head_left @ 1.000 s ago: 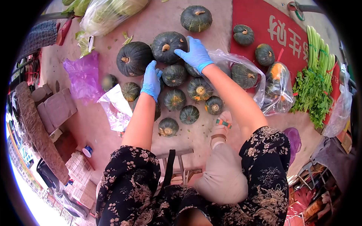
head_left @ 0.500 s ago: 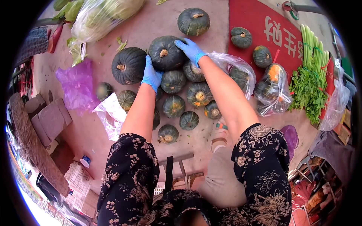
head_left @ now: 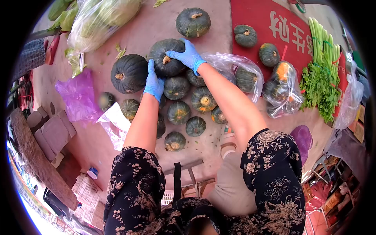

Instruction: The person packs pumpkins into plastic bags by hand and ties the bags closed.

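A large dark green pumpkin [head_left: 161, 48] with a short tan stem sits between my hands, both in blue gloves. My right hand [head_left: 188, 56] grips it from the right, fingertips over its top near the stem. My left hand [head_left: 153, 84] holds its lower left side, partly hidden underneath and wedged against another big dark pumpkin [head_left: 129, 74] on the left. Just below lie smaller green pumpkins, among them a round one [head_left: 176, 87] and one with an orange patch [head_left: 203, 100]. Another large pumpkin [head_left: 193, 22] rests farther off.
Clear plastic bags lie to the right, one tied around pumpkins [head_left: 282, 92]. Celery bunches [head_left: 323, 70] rest beside a red mat [head_left: 254, 13]. A purple bag [head_left: 80, 94], white paper [head_left: 115, 125] and bagged cabbage [head_left: 102, 23] are on the left. A stool frame [head_left: 192, 176] stands near my legs.
My right hand has slid from the pumpkin's right edge over its top toward the stem. My left hand stays at its left side. The whole view has shifted slightly.
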The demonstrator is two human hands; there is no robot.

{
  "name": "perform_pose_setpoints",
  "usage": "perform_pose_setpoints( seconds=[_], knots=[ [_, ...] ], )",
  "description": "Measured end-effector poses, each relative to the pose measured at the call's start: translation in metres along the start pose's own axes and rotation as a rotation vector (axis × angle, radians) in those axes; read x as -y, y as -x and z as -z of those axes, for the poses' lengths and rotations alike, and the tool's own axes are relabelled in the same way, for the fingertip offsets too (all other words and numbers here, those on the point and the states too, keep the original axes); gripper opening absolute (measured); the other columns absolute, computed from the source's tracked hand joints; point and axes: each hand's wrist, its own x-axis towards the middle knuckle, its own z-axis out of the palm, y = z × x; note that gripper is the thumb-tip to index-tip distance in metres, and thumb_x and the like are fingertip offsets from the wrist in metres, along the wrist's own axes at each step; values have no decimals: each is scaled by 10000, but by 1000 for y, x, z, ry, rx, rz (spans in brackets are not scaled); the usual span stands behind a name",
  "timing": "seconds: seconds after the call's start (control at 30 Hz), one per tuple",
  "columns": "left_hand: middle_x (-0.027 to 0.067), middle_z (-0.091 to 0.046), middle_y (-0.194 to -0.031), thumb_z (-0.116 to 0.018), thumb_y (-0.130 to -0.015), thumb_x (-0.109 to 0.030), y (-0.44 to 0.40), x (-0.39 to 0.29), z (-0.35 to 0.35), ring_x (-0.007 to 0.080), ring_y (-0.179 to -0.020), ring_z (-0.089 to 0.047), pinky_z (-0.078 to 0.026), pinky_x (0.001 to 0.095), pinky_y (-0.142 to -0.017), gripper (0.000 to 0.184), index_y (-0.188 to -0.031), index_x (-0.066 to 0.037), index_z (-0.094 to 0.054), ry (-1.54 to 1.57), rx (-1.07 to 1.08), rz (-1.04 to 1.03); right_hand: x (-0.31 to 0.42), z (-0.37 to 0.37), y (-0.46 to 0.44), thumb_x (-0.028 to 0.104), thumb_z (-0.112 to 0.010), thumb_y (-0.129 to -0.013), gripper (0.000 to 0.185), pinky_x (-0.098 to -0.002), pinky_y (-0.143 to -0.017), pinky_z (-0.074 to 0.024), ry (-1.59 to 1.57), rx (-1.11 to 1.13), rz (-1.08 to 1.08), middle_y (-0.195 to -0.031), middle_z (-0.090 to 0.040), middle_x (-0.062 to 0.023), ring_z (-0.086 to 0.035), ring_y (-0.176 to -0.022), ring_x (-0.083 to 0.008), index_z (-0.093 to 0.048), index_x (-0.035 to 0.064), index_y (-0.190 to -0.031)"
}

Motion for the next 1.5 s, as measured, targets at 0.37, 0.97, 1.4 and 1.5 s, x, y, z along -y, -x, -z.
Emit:
perform_pose_setpoints(
  seconds=[0.37, 0.97, 1.4, 1.5],
  knots=[
    [87, -429, -1266, -543, -884, -329, 124, 10, -79, 188, -1194, -378, -266, 366, -1033, 543, -1297, -44, -336, -223, 356, -307, 7, 118, 102, 252, -700, -758, 620, -363, -957, -398, -1093, 233, 55, -1171, -497, -85, -472, -1104, -207, -372, 70, -1251],
    [149, -248, -1435, -824, -476, -365, 11, 53, -58, 372, -1235, -342, -304, 437, -1020, 1028, -1354, -140, -339, -2186, 441, -722, -163, 191, 137, 169, -439, -923, 378, -342, -933, -453, -1109, 133, 39, -1239, -513, -119, -516, -1104, -197, -419, 37, -1276],
    [215, -417, -1275, -688, -635, -279, 66, 133, -113, 374, -1179, -397, -287, 469, -1017, 705, -1277, -130, -439, -1976, 709, -1115, -159, 196, 141, 476, -402, -875, 553, -446, -967, -396, -1631, 175, -76, -1245, -515, -127, -488, -1127, -296, -490, 61, -1229],
    [167, -509, -1132, -662, -652, -221, 44, 159, -130, 336, -1031, -513, -393, 442, -923, 531, -1155, -110, -530, -1969, 595, -947, -178, 197, 139, 464, -394, -884, 529, -435, -960, -400, -1600, 120, -120, -1228, -527, -128, -495, -1109, -288, -501, 65, -1215]
  ],
)
